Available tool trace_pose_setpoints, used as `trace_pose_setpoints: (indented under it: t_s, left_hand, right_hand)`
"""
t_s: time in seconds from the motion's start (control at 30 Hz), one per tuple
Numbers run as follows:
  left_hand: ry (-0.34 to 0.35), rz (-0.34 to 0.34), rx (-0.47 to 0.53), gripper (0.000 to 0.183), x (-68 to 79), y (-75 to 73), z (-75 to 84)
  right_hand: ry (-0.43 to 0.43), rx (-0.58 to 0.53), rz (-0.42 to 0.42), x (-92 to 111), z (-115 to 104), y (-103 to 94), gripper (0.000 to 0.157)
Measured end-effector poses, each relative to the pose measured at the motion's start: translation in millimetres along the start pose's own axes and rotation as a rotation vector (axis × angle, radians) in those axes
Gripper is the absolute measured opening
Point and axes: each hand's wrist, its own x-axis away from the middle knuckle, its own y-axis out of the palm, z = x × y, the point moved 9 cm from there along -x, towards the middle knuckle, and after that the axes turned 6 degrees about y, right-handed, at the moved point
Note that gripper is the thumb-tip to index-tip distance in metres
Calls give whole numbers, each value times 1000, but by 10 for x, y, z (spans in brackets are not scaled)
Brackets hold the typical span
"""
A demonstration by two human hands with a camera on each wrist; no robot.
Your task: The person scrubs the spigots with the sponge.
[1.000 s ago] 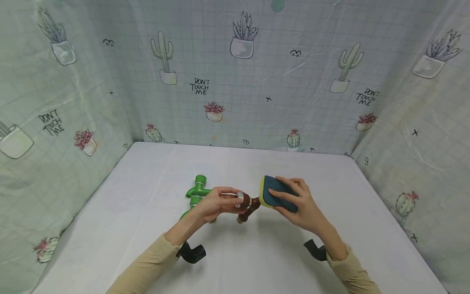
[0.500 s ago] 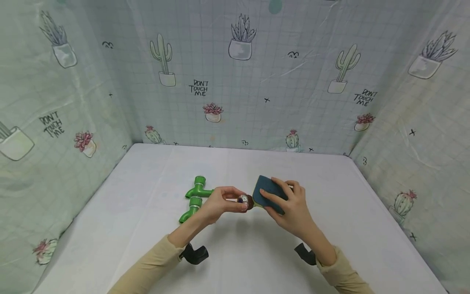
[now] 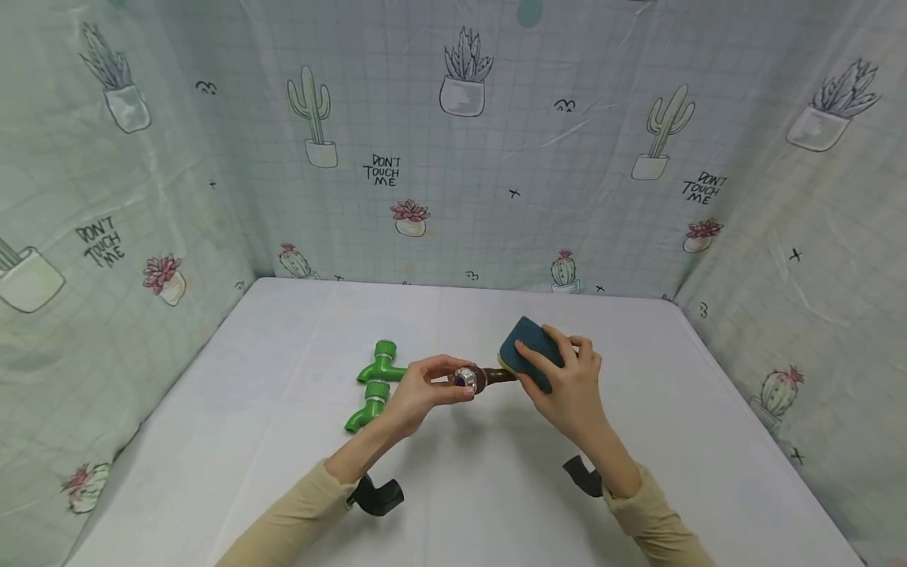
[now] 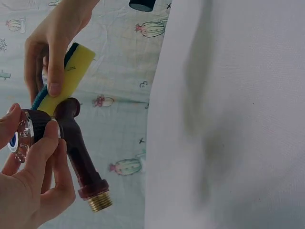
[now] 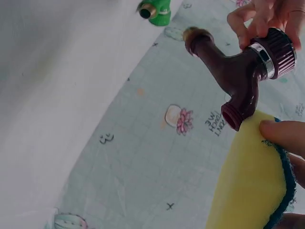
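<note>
A dark red-brown faucet (image 5: 228, 71) with a ribbed knob and a brass threaded end is held above the table by my left hand (image 3: 425, 390), its fingers and thumb round the knob (image 4: 38, 129). In my right hand (image 3: 567, 390) is a sponge (image 3: 531, 350), yellow on one face and dark blue-green on the other. The yellow face lies against the faucet's spout (image 5: 232, 115) in the right wrist view. Fingers spread over the blue-green side while the thumb presses the yellow one.
Two green faucets (image 3: 383, 370) lie on the white table (image 3: 319, 331), left of my left hand. A black wrist-camera part (image 3: 379, 498) shows under each forearm. Patterned cloth (image 3: 453, 197) walls the table at the back and sides.
The sponge moves along the faucet, first left and lower, then back up and right. My left hand turns the faucet, so its body shows again beside the knob.
</note>
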Motion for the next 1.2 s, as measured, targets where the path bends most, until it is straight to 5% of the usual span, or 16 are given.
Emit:
trace_pose_setpoints:
  t_s: [0.17,0.37,0.53,0.77,0.97,1.2]
  left_hand:
    - [-21,12,19,47,-7,-38,-20]
    - [-78,-2,266,48,-31,12,-77]
    - [-100,-18,350,46,-30,30,-96]
    - [-111,-53,308,48,11,44,-54]
    - [-79,-4,224,33,12,4,-6]
    - [-69,-51,162,42,40,69,56]
  right_hand:
    - [42,-110,-53,29,39,35,41]
    - [18,-235,-76,61,-57,51,46]
    - [23,-335,-120,92,-86,73,48]
    - [-61,-364,-200,134,-187,86,46]
    - [-162,-314,-191,157,-305,67,45]
    - [-122,-325,-162,82,-239,14,44]
